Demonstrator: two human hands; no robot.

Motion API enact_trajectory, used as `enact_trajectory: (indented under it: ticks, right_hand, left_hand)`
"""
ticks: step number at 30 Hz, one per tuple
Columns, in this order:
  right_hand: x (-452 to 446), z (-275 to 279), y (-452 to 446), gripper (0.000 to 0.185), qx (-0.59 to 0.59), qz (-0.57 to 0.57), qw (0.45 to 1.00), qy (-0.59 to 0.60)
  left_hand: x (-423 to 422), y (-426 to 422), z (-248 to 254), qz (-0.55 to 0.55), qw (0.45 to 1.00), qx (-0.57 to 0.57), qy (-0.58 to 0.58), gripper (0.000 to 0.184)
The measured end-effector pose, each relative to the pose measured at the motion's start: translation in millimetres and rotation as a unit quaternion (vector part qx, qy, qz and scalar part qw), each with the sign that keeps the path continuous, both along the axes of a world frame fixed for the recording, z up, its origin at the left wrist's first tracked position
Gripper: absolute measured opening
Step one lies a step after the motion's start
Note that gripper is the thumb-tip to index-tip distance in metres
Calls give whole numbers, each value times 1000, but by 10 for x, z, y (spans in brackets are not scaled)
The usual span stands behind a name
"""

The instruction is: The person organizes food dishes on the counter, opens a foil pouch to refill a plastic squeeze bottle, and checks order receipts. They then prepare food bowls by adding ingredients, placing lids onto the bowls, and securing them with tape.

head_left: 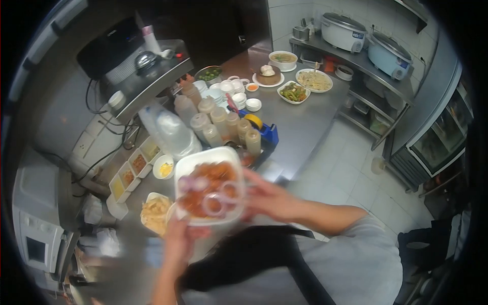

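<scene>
A white square dish [190, 162] of reddish-brown food topped with purple onion rings is held up between both hands. My left hand [183, 235] grips its near left edge, and my right hand [264, 197] holds its right side, fingers closed on the rim and partly under it. Both hands are slightly blurred. Left of the dish, a plate of pale yellowish food [155, 213] lies on the steel counter, near a small white bowl with yellow bits [163, 166]. Just beyond the dish are a clear plastic bag [170, 133] and several squeeze bottles [219, 122].
Further back on the counter [310, 127] stand a noodle plate [314, 80], a green vegetable dish [294, 93], a soup bowl [283, 59] and a bun steamer [268, 77]. A blue tape dispenser [272, 134] sits near the edge. Rice cookers [343, 33] occupy the back shelf.
</scene>
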State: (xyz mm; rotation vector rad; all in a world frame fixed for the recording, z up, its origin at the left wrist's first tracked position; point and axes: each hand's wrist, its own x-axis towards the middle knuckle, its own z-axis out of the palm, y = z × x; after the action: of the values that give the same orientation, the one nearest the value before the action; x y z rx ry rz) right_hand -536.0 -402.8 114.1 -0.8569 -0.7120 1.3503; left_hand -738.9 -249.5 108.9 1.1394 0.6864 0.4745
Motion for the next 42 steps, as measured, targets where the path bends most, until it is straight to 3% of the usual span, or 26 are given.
enact_trajectory:
  ticks: [7, 11, 14, 17, 21, 26, 29, 30, 32, 35, 37, 38, 40, 42]
  right_hand:
    - [1056, -253, -581, 64, 17, -255, 964, 72]
    - [1658, -714, -550, 54, 11, -355, 933, 52]
    - [2192, -1280, -404, 53, -69, -431, 899, 26]
    - [2696, -1846, -183, 50, -93, -447, 889, 24]
    - [3177, -2373, 125, 43, -113, -413, 902, 52]
    - [3398, -2567, 611, 39, -104, -403, 903, 105]
    - [3348, -2445, 897, 40, -130, -431, 886, 108]
    - [3573, -2860, 1036, 42, -43, -408, 906, 100]
    - [3708, -3150, 1182, 50, 70, -383, 919, -64]
    - [3706, -2705, 1004, 52, -56, -373, 924, 59]
    - [3680, -1960, 908, 54, -71, -410, 903, 107]
    - [3521, -1402, 896, 55, -12, -447, 890, 90]
    - [2474, 316, 958, 51, 135, -505, 852, -18]
    - [1678, 1380, 1147, 47, 345, -381, 831, -210]
  left_hand:
    - [1577, -221, -46, -218, 974, 58, -13, 50]
    - [1560, -286, 90, -278, 950, 142, -14, 66]
    - [1231, -215, 195, -312, 933, 178, 12, 66]
    - [784, -135, 172, -250, 952, 176, 10, 66]
    - [231, -114, 81, -49, 981, 187, -14, 63]
    - [-186, -146, 29, 103, 973, 209, 5, 61]
    - [-367, -135, -33, 126, 968, 215, 23, 61]
    - [-420, -123, -60, 136, 966, 221, 24, 60]
    - [-515, -119, -60, 134, 969, 206, 14, 59]
    - [-768, -105, -15, 159, 962, 221, 14, 57]
    - [-963, -89, -3, 170, 959, 226, 3, 56]
    - [-1065, -80, 0, 182, 956, 231, 0, 56]
    - [-1263, -65, 6, 194, 953, 233, 3, 55]
    - [-1394, -86, 52, 209, 949, 237, -3, 55]
